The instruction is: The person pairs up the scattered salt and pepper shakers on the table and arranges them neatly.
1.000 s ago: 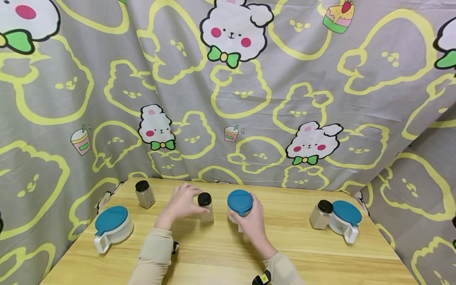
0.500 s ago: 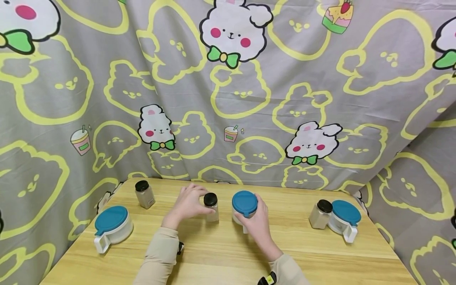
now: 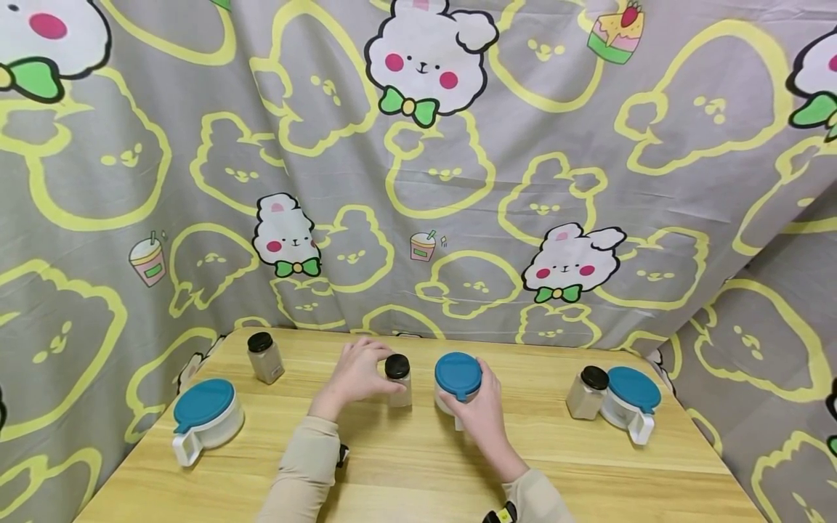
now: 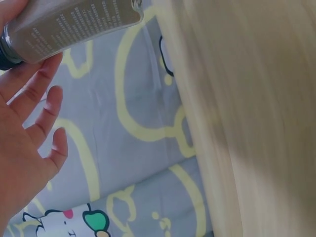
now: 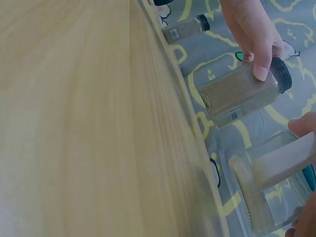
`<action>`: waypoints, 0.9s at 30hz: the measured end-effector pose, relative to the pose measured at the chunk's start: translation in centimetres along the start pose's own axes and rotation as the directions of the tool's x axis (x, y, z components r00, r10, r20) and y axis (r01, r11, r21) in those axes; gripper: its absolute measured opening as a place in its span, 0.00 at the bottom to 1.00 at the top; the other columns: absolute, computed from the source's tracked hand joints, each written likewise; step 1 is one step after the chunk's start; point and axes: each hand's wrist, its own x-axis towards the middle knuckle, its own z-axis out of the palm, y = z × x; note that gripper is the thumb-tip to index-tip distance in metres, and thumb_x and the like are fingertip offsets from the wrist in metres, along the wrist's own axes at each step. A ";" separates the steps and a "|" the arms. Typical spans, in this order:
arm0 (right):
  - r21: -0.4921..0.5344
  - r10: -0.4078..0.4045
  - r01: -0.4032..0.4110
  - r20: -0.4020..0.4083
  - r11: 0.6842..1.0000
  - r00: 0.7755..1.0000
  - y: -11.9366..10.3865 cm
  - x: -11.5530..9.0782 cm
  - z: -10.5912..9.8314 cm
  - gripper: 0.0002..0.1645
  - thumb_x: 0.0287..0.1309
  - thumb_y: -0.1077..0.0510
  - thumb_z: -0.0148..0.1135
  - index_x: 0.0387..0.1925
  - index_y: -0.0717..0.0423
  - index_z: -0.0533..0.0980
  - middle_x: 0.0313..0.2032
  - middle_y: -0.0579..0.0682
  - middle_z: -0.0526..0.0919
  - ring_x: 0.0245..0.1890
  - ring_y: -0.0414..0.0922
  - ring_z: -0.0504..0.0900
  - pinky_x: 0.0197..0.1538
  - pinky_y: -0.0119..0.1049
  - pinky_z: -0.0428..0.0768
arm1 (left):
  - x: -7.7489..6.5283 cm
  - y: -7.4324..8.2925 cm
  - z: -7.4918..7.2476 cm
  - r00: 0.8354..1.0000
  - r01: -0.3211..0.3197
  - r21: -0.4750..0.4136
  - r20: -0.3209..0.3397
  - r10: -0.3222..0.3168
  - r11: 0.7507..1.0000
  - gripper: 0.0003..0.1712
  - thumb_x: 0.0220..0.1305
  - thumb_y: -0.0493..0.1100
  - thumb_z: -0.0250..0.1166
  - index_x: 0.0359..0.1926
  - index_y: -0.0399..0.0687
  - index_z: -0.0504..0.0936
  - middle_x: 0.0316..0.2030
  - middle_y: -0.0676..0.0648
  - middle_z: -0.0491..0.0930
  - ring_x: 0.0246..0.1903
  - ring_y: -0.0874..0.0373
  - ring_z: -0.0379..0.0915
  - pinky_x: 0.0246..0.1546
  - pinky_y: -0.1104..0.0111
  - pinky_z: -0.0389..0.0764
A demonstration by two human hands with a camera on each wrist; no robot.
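Near the middle of the table my left hand (image 3: 356, 374) pinches a glass spice jar (image 3: 402, 392) with a black lid between thumb and fingers. In the left wrist view, white print covers the side of the jar (image 4: 74, 24), full of a brownish powder. Just right of it, my right hand (image 3: 482, 410) grips a clear seasoning pot (image 3: 458, 374) round its sides, under the blue lid. Its white handle (image 5: 286, 160) points toward me, and some pale contents show low inside. Jar and pot stand upright side by side, with a small gap between them.
On the wooden table (image 3: 405, 483), another black-lidded jar (image 3: 265, 361) and a blue-lidded pot (image 3: 208, 414) stand at left. A similar jar (image 3: 585, 396) and pot (image 3: 631, 399) stand close together at right. A patterned grey curtain (image 3: 366, 181) hangs behind.
Both hands have shifted to the right together, the left with the spice jar and the right with the seasoning pot. The jars and pots at the sides stay put.
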 end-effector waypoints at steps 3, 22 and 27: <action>-0.006 0.004 -0.004 -0.003 1.000 1.000 0.1 0.0 -0.3 0.59 0.42 0.46 0.79 0.70 0.62 0.58 0.66 0.65 0.65 0.64 0.62 0.66 0.61 0.64 0.69 | 0.1 0.3 0.2 1.000 -0.004 -0.004 -0.005 0.004 1.000 0.41 0.37 0.67 0.76 0.51 0.49 0.85 0.52 0.51 0.83 0.55 0.53 0.69 0.54 0.55 0.64; -0.022 0.015 -0.016 -0.016 1.000 1.000 1.1 0.4 -2.0 0.58 0.43 0.48 0.78 0.71 0.62 0.57 0.66 0.67 0.64 0.64 0.63 0.65 0.61 0.65 0.68 | 1.3 2.1 1.1 0.998 -0.058 -0.034 0.006 0.059 0.998 0.41 0.38 0.66 0.76 0.51 0.46 0.85 0.52 0.49 0.83 0.56 0.51 0.70 0.55 0.53 0.65; -0.018 0.024 -0.024 -0.017 1.000 1.000 1.4 0.4 -2.4 0.58 0.43 0.49 0.78 0.70 0.63 0.57 0.66 0.67 0.64 0.64 0.63 0.65 0.61 0.65 0.68 | 1.6 2.6 1.5 0.997 -0.070 -0.045 0.008 0.071 0.997 0.41 0.38 0.66 0.76 0.51 0.46 0.85 0.52 0.49 0.83 0.56 0.51 0.69 0.55 0.53 0.65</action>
